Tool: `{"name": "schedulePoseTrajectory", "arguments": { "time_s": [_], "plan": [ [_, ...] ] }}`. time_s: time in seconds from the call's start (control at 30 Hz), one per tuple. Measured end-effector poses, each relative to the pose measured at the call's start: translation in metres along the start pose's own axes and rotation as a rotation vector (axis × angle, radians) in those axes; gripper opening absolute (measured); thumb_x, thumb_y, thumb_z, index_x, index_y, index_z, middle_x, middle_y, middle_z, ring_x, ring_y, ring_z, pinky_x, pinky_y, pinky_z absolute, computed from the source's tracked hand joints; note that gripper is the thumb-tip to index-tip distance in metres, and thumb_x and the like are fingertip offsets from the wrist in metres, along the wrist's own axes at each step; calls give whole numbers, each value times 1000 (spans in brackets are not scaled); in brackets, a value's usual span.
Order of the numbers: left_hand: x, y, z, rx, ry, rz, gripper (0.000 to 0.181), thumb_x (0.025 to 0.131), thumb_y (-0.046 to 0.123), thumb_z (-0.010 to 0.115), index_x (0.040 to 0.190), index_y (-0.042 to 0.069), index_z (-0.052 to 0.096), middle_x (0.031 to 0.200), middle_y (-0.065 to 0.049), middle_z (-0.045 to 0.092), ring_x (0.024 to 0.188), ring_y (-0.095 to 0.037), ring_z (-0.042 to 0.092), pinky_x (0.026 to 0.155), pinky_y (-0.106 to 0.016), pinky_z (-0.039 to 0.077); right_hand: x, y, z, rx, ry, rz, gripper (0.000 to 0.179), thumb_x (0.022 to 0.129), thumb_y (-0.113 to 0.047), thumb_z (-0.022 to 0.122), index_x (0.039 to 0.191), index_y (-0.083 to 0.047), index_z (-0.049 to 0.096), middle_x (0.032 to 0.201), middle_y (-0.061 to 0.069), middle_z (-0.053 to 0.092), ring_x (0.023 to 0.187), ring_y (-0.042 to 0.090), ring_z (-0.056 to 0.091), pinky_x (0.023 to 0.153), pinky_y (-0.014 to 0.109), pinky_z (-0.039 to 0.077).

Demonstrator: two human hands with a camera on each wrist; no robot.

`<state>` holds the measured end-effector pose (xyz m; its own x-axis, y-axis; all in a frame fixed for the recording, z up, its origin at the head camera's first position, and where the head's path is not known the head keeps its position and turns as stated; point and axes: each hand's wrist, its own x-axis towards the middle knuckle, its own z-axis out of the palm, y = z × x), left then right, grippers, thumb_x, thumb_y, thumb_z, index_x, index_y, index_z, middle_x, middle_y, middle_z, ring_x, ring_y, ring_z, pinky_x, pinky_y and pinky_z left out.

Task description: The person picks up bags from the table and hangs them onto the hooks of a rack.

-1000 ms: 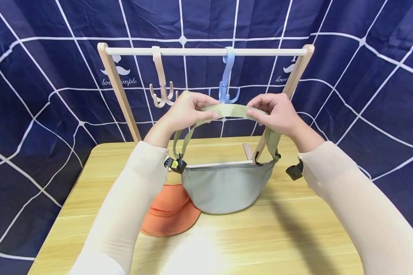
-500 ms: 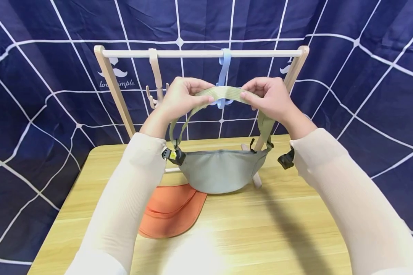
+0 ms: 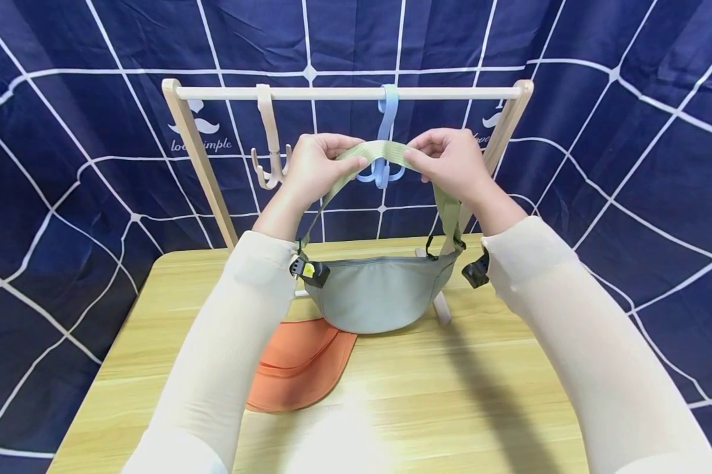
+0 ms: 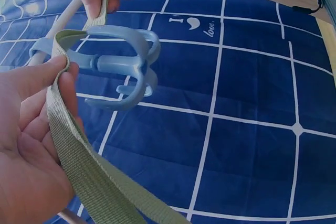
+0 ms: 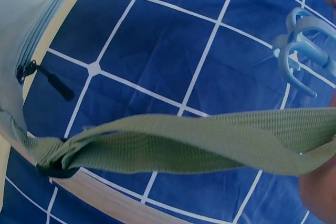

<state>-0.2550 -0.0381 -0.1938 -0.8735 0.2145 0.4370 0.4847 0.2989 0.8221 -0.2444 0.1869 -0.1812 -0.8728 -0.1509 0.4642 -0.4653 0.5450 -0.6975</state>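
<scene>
A grey waist bag [image 3: 380, 296] hangs by its green webbing strap [image 3: 395, 153] just above the table. My left hand [image 3: 314, 168] pinches the strap between thumb and fingers on one side. On the other side, my right hand [image 3: 451, 161] pinches it too. Between the hands the strap arches up in front of a blue multi-prong hook [image 3: 387, 115]. The left wrist view has the strap close beside the prongs of the blue hook [image 4: 118, 64]; whether they touch, I cannot tell. Toward the bag, the strap [image 5: 173, 145] runs doubled and twisted.
A wooden rack's top bar [image 3: 332, 93] carries the blue hook and a beige hook [image 3: 267, 118]. An orange cap [image 3: 303, 368] lies on the wooden table [image 3: 439, 408], partly hidden by my left sleeve. A dark blue gridded curtain [image 3: 569, 164] hangs behind.
Both hands have raised the strap and bag, bringing the strap up to the blue hook's height. Over the last half second the right hand has shifted slightly left and up.
</scene>
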Motion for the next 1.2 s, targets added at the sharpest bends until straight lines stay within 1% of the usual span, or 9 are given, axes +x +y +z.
{"name": "schedulePoseTrajectory", "arguments": {
  "time_s": [0.13,0.27,0.5,0.6,0.73,0.8,1.03,1.13,1.2],
  "plan": [
    [-2,-3,3,0,-1,-22,23,82,17,77,102,7,75,86,-4,72,69,-13,63,63,-25,49,-2,2,3,-60,5,34,22,88,-21,68,95,0,72,69,-1,65,54,14,58,52,21,44],
    [-3,-9,6,12,-14,-30,22,83,17,76,102,6,75,84,-5,72,68,-12,63,62,-24,48,-5,6,6,-89,7,41,22,88,-21,67,95,-1,72,70,2,66,54,14,59,54,22,44],
    [-8,-17,11,40,-25,-43,25,83,18,76,104,5,74,90,-7,72,70,-12,62,64,-24,49,-10,17,12,-75,11,34,20,88,-20,67,94,-2,72,71,1,67,53,12,59,55,22,46],
    [-10,-20,13,52,-31,-48,24,83,18,76,103,6,74,90,-6,72,71,-12,62,64,-24,49,-14,20,13,-67,17,33,20,88,-21,67,93,-3,72,71,2,67,53,13,59,55,22,46],
    [-12,-25,15,72,-37,-37,23,82,19,77,102,7,75,87,-5,72,69,-12,61,64,-24,47,-19,23,15,-39,27,37,21,88,-22,68,93,-2,72,71,1,67,53,13,58,55,22,47],
    [-13,-27,15,68,-44,-35,23,82,19,77,102,7,75,86,-4,72,69,-12,61,63,-23,47,-21,25,16,-27,34,40,22,87,-22,68,93,-2,72,71,0,67,54,13,58,56,22,48],
    [-17,-32,15,44,-77,-39,23,83,19,76,102,6,74,86,-6,72,69,-13,62,63,-25,48,-26,34,20,12,50,26,23,89,-24,68,94,-2,70,75,-2,68,60,22,61,59,22,49],
    [-18,-35,15,52,-88,-40,23,84,21,75,101,6,74,86,-6,72,70,-14,62,63,-25,47,-28,39,23,32,63,19,24,89,-24,68,95,-1,70,74,-2,66,61,20,61,59,21,49],
    [-19,-37,14,56,-96,-45,23,84,22,75,101,6,74,86,-6,72,70,-15,61,63,-25,47,-30,43,24,41,73,16,25,89,-24,69,96,0,69,73,-3,66,60,16,61,59,20,48]
  ]
}}
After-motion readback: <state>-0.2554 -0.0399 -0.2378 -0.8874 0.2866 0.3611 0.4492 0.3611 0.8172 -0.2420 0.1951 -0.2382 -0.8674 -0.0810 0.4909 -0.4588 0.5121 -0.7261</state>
